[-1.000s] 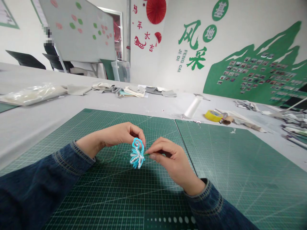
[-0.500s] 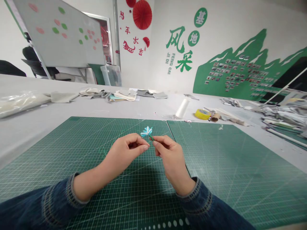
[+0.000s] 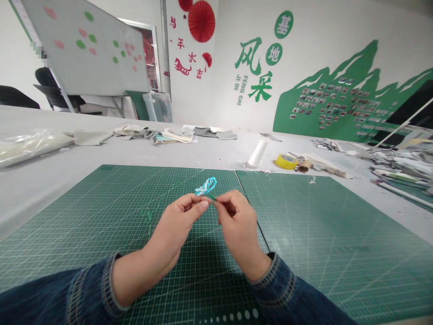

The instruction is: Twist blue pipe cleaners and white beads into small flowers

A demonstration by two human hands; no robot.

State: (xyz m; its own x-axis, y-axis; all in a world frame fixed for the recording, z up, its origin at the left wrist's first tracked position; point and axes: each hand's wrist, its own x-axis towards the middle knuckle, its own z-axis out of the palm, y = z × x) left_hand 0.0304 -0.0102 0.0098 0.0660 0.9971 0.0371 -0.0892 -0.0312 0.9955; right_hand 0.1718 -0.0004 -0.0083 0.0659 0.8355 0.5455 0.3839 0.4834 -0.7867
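A small blue flower [image 3: 205, 186] with looped petals and white bead-like dots stands above my fingertips, on a short green stem [image 3: 212, 197]. Thumb and forefinger of my right hand [image 3: 238, 223] are closed on that stem. My left hand [image 3: 181, 223] is pinched too, its fingertips meeting just under the petals and almost touching the right ones. Whatever lies between the left fingers is too small to make out. Both hands are held over a green cutting mat [image 3: 118, 207] with a white grid.
Behind the mats stand a white thread cone [image 3: 259, 153] and a yellow tape roll [image 3: 286, 161]. Fabric scraps [image 3: 179, 134] lie along the table's far side, with a plastic-wrapped bundle [image 3: 34, 144] at left. More scraps are heaped at right [image 3: 406, 162]. A second mat [image 3: 321, 225] adjoins mine.
The flower has turned and tipped, so its looped petals now show more openly. My left fingertips have come closer to its base, while my right hand keeps hold of the stem.
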